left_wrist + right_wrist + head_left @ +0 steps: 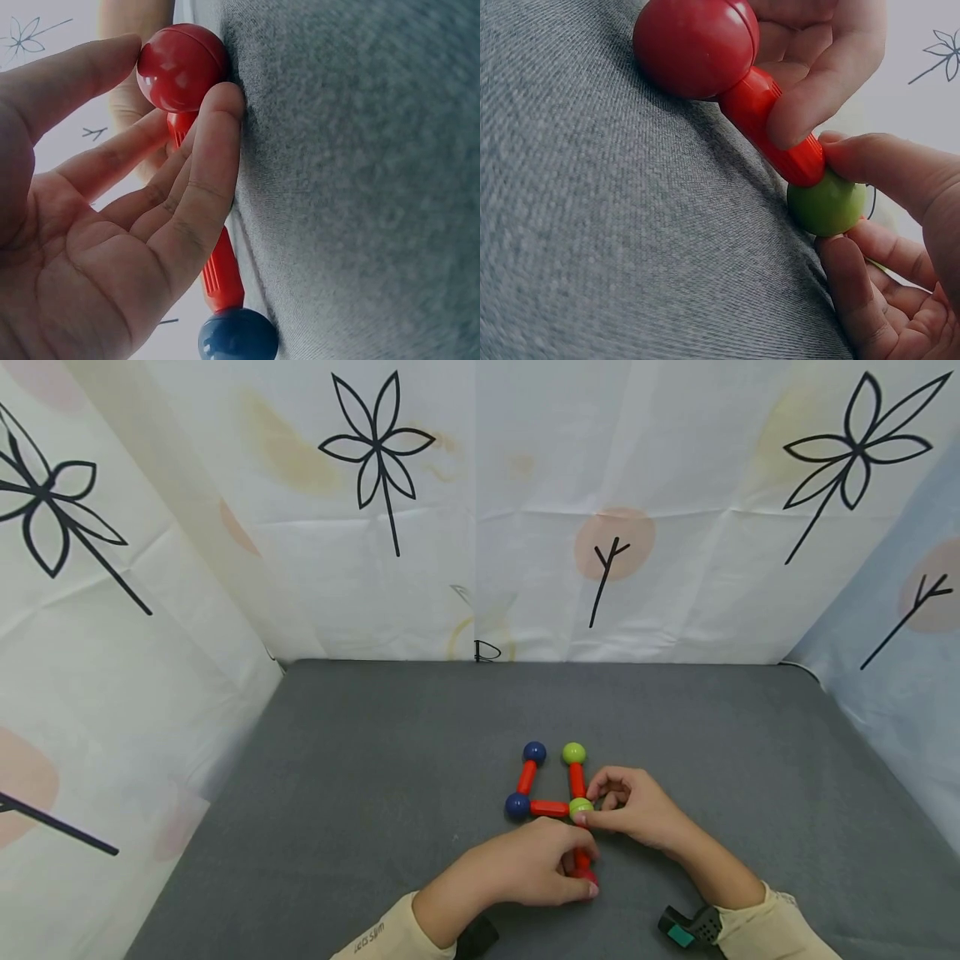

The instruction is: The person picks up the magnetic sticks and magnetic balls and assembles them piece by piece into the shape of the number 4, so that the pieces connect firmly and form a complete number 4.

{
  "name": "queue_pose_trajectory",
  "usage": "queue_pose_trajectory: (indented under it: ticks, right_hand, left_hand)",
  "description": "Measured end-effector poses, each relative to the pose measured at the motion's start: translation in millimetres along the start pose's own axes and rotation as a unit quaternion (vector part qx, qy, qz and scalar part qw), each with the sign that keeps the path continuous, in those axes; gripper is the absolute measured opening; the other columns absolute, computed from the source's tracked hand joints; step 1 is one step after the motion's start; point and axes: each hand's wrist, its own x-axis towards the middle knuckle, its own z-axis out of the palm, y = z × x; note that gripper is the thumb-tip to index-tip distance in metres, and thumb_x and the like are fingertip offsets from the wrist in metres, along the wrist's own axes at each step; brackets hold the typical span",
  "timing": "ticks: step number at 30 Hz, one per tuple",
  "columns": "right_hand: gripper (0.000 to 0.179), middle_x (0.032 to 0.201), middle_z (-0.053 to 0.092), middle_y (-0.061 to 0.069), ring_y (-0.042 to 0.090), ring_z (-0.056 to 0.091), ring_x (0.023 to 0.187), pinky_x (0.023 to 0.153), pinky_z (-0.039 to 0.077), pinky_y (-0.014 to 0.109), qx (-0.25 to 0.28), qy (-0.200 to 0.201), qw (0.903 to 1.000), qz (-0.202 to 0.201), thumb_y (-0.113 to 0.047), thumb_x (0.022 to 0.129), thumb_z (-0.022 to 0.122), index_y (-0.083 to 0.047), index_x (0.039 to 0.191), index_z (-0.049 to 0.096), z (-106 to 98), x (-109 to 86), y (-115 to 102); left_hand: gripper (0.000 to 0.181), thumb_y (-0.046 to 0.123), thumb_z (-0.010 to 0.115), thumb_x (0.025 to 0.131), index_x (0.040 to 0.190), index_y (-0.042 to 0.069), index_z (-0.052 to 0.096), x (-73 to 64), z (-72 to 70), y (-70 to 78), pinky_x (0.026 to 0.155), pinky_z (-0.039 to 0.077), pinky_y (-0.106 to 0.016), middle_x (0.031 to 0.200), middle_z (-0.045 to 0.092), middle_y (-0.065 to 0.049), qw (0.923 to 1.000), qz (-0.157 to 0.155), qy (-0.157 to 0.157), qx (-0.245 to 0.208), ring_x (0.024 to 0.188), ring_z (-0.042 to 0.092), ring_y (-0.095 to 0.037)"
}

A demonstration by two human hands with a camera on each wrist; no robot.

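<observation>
Writing on left sleeve cuff (369,935) showing upside down, too small to read. Left hand (525,868) curling fingers round red ball (182,66) and red rod (776,127) near front edge of grey mat (360,793). Right hand (637,814) pinching green ball (826,204) between thumb and fingertip, at rod's far end. Rod lying flat on mat, running between both grips. Behind: two blue balls (534,752), second green ball (573,752), more red rods joined, toward mat centre.

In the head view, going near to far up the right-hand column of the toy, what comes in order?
Red ball by the left hand → green ball pinched by the right hand → red rod → far green ball.
</observation>
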Motion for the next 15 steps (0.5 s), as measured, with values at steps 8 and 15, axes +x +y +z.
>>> queue_pose_trajectory:
  ticks: [8, 15]
  right_hand:
    - [0.03, 0.065, 0.059, -0.002, 0.004, 0.051, 0.056, 0.052, 0.044, 0.024, -0.005, 0.002, 1.0, 0.005, -0.012, 0.088, 0.088, 0.003, 0.101, 0.065, 0.1, 0.4, -1.3]
    - [0.03, 0.065, 0.059, -0.001, 0.003, 0.051, 0.056, 0.053, 0.043, 0.023, -0.007, 0.001, 0.9999, 0.012, -0.013, 0.088, 0.087, 0.003, 0.102, 0.066, -0.1, 0.4, -2.8]
  left_hand:
    - [0.041, 0.021, 0.081, 0.097, 0.134, 0.008, 0.068, -0.5, -2.3, -1.4, 0.07, 0.052, -0.016, 0.087, 0.063, 0.012, 0.9998, -0.005, -0.003, -0.019, 0.072, 0.058, 0.002]
    - [0.041, 0.02, 0.082, 0.096, 0.132, 0.007, 0.067, 1.4, -1.2, -2.7, 0.069, 0.052, -0.016, 0.086, 0.063, 0.011, 0.9998, 0.0, 0.001, -0.021, 0.071, 0.058, 0.002]
